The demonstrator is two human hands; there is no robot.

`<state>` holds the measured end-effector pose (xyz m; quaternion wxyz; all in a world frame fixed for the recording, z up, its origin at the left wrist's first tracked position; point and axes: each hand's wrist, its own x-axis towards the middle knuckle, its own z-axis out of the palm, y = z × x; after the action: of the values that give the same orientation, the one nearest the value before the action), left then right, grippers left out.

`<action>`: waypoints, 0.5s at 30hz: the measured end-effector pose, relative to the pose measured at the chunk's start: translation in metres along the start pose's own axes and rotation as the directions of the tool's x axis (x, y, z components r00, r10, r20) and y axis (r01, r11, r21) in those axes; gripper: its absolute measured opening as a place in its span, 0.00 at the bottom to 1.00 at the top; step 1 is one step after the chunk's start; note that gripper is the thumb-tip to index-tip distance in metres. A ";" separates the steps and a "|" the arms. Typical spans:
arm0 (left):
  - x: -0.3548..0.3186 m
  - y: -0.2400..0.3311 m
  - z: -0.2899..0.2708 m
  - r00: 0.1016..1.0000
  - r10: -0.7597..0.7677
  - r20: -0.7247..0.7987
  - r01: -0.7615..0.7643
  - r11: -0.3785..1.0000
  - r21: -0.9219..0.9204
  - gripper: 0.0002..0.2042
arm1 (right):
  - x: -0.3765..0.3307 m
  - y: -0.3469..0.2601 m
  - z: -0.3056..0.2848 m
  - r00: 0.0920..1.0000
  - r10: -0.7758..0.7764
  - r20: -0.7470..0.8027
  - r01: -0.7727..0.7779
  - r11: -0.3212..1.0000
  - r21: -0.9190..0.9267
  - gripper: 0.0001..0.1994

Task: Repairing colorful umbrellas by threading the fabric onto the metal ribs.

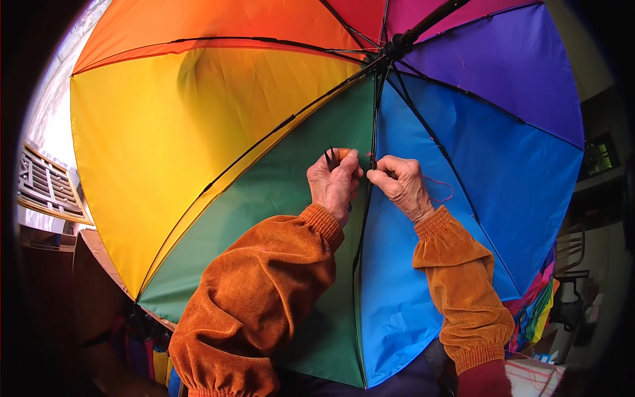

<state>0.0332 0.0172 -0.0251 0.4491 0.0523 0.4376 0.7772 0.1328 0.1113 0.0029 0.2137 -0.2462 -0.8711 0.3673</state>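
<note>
An open rainbow umbrella [245, 126] fills the view, its inner side with the black ribs facing me. My left hand [334, 178] is closed around small black snips [329, 157], whose pointed tips stick up past the fingers; most of the tool is hidden in the palm. Its thumb and forefinger lie beside the black rib [374, 126] at the seam of the green panel [264, 212] and the blue panel [397, 284]. Just right of that rib, my right hand [400, 182] pinches finely, with pink thread [450, 192] looping out behind it. A small pink knot [369, 155] shows at the rib.
The black hub [397, 47] and shaft [433, 21] stand out at the upper right, with stretchers spreading from them. More rainbow fabric [537, 304] hangs at the lower right. Beyond the canopy's left edge is a pale lattice frame [49, 182].
</note>
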 end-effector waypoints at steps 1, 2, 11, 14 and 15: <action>0.000 0.000 0.001 1.000 0.009 -0.002 -0.009 1.000 0.009 0.05 | 0.000 -0.001 0.000 1.000 0.006 0.003 -0.006 1.000 0.007 0.11; 0.000 0.000 0.001 1.000 0.018 -0.004 -0.018 1.000 0.018 0.05 | 0.000 -0.002 0.000 1.000 0.006 0.008 -0.006 1.000 0.005 0.11; 0.010 0.007 0.004 0.996 -0.026 0.087 0.007 0.977 0.212 0.05 | 0.012 0.006 -0.012 0.952 -0.257 -0.167 0.235 0.962 -0.141 0.04; 0.008 0.010 0.009 0.995 -0.071 0.073 0.052 0.971 0.235 0.05 | 0.014 0.009 -0.017 0.907 -0.411 -0.092 0.379 0.892 -0.244 0.03; 0.009 0.007 0.011 0.993 -0.072 0.089 0.048 0.967 0.248 0.05 | 0.013 0.010 -0.017 0.906 -0.418 -0.065 0.386 0.880 -0.277 0.03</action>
<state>0.0285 0.0288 -0.0160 0.4832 0.1320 0.5095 0.6996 0.1343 0.1339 0.0087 0.3045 -0.1075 -0.9286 0.1828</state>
